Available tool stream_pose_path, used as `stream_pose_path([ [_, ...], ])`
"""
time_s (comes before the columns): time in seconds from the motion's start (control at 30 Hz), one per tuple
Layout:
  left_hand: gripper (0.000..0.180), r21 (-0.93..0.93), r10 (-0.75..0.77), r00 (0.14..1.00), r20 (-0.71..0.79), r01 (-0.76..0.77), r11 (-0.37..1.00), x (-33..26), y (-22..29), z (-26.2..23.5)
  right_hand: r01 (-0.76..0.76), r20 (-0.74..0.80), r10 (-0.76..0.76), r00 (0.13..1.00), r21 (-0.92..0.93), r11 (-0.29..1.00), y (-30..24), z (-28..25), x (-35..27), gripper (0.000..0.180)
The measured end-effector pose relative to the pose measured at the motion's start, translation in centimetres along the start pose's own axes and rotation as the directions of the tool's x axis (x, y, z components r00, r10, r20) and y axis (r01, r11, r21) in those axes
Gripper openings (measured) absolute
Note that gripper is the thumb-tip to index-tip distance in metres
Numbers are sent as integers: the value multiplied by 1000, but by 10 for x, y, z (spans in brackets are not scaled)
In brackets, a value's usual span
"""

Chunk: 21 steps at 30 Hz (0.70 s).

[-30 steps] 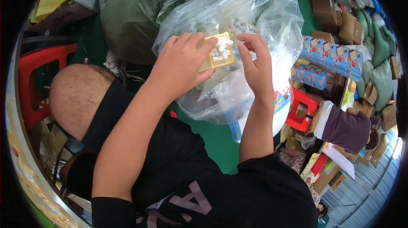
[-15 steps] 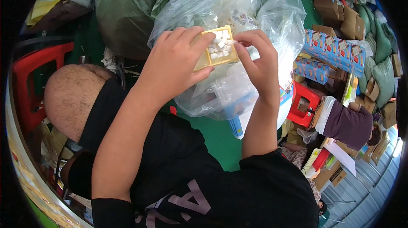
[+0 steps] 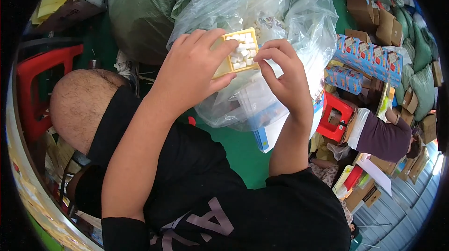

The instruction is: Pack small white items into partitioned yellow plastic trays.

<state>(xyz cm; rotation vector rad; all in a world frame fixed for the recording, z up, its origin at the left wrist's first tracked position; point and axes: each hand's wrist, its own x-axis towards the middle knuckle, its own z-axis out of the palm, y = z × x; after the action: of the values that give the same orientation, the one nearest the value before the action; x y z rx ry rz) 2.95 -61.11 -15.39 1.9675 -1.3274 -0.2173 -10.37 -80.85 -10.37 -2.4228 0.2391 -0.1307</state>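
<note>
My left hand (image 3: 199, 61) grips a small yellow plastic box (image 3: 245, 68) by its left side, thumb below and fingers along the top. Several small white blocks (image 3: 244, 51), cube-like, fill the box's right section. Just right of the box is my right hand (image 3: 285, 71), its thumb and forefinger bent toward each other near the rim. Whether a block sits between those fingertips is too small to make out. Under both hands spreads a large clear plastic bag (image 3: 299, 8), with pale loose pieces visible inside it.
A dark green sack (image 3: 140, 17) bulges behind the bag on the left. Red stools (image 3: 28, 92) stand at the far left and right. Blue printed boxes (image 3: 367, 54) are stacked on the right, near a seated person (image 3: 381, 134) in a purple top. Cartons (image 3: 360, 8) lie beyond.
My right hand has drawn slightly away to the right from the box's rim. The white blocks lie a little differently in the box. My left hand keeps its hold.
</note>
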Motion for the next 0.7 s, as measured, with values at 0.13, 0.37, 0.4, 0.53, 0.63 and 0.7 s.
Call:
stream_pose_path([
  [0.13, 56, -19, -21, 1000, 0, 21, 1000, -3, -1, -2, 4, -7, -4, 1000, -15, 1000, -6, 1, 1, 17],
  [0.37, 61, -55, -20, 1000, -10, 20, 998, -5, -2, 3, 152, 2, -157, 988, -253, 955, -19, 10, 22, 16],
  [0.4, 61, -56, -20, 1000, -14, 19, 998, -5, -2, 4, 143, 8, -147, 989, -298, 944, -19, 11, 22, 16],
  [0.53, 59, -11, 34, 997, -66, -35, 999, -2, -1, 5, 63, -4, -66, 998, -222, 973, -15, 12, 19, 16],
  [0.63, 59, -36, 24, 999, -48, -26, 999, -4, 1, 3, 116, 1, -118, 993, -185, 976, -14, 13, 22, 16],
  [0.7, 59, -52, 17, 999, -31, -19, 998, -5, 1, 2, 106, -4, -108, 994, -160, 981, -15, 15, 23, 16],
])
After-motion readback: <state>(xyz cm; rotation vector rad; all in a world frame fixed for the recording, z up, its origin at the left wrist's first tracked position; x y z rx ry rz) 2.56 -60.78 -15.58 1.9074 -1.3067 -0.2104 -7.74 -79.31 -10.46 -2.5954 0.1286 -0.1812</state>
